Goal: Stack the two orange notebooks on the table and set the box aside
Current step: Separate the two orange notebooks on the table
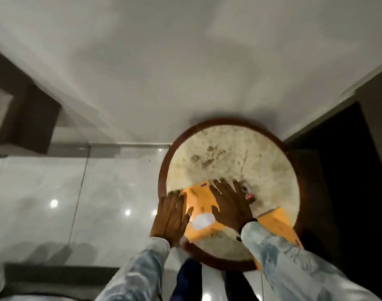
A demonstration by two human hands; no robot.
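One orange notebook (198,205) lies on the round stone-topped table (229,157), at its near left. My right hand (231,203) rests flat on its top with fingers spread. Beside the notebook's left edge, at the table rim, is my left hand (170,216), flat and fingers together. A second orange notebook (276,222) lies to the right, partly under my right sleeve and overhanging the near rim. A small box (249,196) with a pink side shows just right of my right hand, mostly hidden.
The table has a dark wooden rim (164,170) and stands against a white wall (185,61). Glossy pale floor tiles (77,203) spread to the left. A dark opening (348,170) lies to the right. My legs (185,279) show below the table.
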